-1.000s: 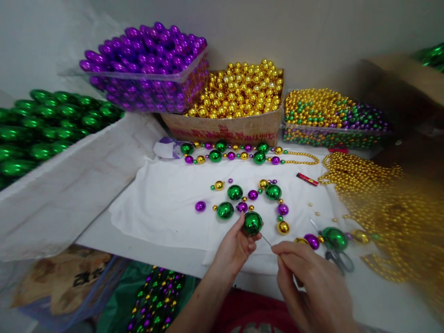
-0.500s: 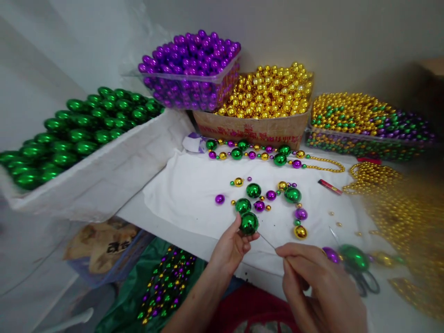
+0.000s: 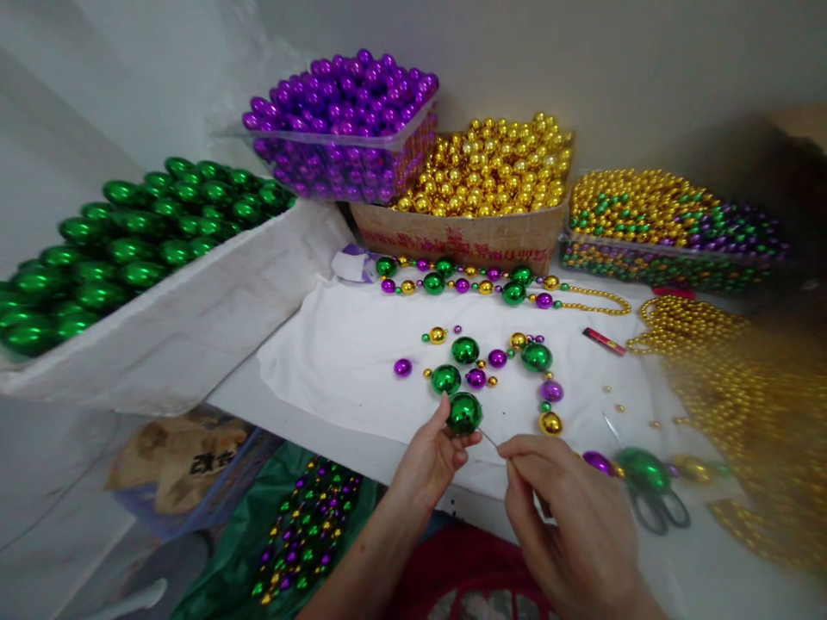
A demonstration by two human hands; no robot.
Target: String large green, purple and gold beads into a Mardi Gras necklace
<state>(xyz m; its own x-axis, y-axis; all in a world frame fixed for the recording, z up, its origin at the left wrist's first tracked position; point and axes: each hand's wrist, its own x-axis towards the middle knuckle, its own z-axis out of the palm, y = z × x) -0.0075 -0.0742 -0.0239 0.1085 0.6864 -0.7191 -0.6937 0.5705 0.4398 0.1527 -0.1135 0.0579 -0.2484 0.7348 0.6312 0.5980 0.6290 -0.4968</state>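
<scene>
My left hand [image 3: 434, 456] holds a large shiny green bead [image 3: 464, 414] between thumb and fingers, above the front of the white cloth [image 3: 342, 362]. My right hand [image 3: 568, 512] pinches a thin needle [image 3: 489, 437], its tip at the lower right side of that bead. Beyond my left hand lie loose beads, among them two green ones, a gold bead [image 3: 438, 336] and a purple bead [image 3: 403, 368]. A short curved row with a green bead [image 3: 536, 356] lies past my right hand. Beside that hand runs another row with a purple bead [image 3: 598, 463].
Behind stand a foam box of green beads [image 3: 174, 319], a clear tub of purple beads [image 3: 342, 164], a carton of gold beads [image 3: 458, 241] and a tub of small mixed beads [image 3: 672, 263]. A finished-looking necklace [image 3: 513, 293], a red lighter [image 3: 603, 341] and scissors [image 3: 652, 514] lie around.
My right hand has moved left toward the green bead, so less of the needle shows between them. My left hand keeps its hold. The whole view has shifted slightly.
</scene>
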